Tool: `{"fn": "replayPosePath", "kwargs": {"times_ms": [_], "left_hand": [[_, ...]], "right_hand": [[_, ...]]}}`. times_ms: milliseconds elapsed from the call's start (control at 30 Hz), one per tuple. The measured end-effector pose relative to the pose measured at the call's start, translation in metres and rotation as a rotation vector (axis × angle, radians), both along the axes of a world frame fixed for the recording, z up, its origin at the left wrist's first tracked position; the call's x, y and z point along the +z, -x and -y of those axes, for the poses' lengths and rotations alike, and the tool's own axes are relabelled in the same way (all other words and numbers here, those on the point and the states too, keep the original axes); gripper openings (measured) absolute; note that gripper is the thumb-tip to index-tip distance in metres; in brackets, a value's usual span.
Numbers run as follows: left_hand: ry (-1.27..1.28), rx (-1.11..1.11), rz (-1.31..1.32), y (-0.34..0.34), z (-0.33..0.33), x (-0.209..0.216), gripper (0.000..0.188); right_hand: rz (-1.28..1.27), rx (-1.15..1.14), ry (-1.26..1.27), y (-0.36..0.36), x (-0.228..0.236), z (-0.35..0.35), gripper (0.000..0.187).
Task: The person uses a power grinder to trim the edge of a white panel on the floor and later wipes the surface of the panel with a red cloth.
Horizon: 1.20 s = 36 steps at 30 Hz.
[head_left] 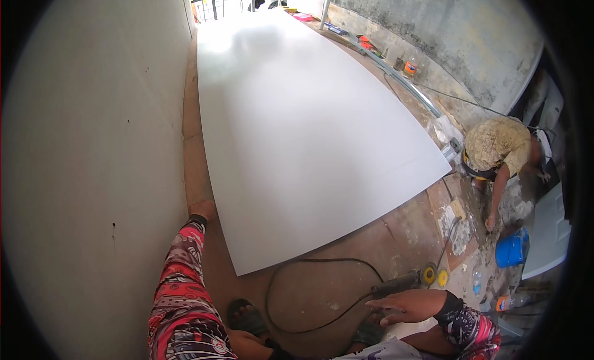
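A large, flat white sheet (pixel 309 131) lies lengthwise in front of me, narrowing toward the far end. At its left edge is my left hand (pixel 202 208), closed at the rim, with the fingertips hidden from view. My right hand (pixel 408 304) is held low at the right, its fingers stretched out and holding nothing. Just beyond it a dark angle grinder (pixel 399 284) rests on the floor, and its black cord (pixel 267 292) loops below the sheet's near edge. Yellow discs (pixel 442 277) lie beside the tool.
A plain wall (pixel 99 143) runs close along the left. At the right a person (pixel 498 146) bends down near a blue bucket (pixel 512 248). Metal profiles (pixel 408 84) and an orange-labelled bottle (pixel 411 66) are by the stained wall. My sandalled foot (pixel 247 316) stands on the brown floor.
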<state>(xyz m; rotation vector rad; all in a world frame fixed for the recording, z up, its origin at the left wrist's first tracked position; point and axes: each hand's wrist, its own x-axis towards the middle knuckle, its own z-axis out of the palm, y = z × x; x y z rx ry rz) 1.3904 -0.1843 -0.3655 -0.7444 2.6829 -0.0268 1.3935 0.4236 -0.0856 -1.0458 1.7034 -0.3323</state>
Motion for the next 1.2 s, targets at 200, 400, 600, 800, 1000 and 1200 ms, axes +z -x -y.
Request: {"fn": "replayPosePath", "kwargs": {"times_ms": [200, 400, 600, 800, 1000, 1200], "left_hand": [[0.009, 0.019, 0.000, -0.004, 0.004, -0.004, 0.023], [-0.021, -0.017, -0.023, -0.006, 0.013, -0.019, 0.022], [0.158, -0.175, -0.233, -0.029, 0.099, -0.107, 0.013], [0.256, -0.329, -0.139, -0.013, 0.117, -0.160, 0.015], [0.357, -0.392, -0.022, 0.031, 0.080, -0.134, 0.016], [0.382, -0.566, 0.197, 0.017, 0.078, -0.096, 0.020]], "right_hand": [[-0.001, 0.001, -0.008, -0.002, 0.004, 0.003, 0.066], [-0.023, 0.007, 0.003, -0.003, 0.003, 0.001, 0.065], [-0.057, 0.032, 0.108, -0.007, 0.004, -0.003, 0.062], [-0.067, 0.041, 0.112, 0.003, -0.028, -0.002, 0.062], [0.011, -0.051, 0.036, -0.003, -0.013, -0.013, 0.061], [-0.081, -0.035, 0.100, 0.002, -0.010, -0.009, 0.055]]}}
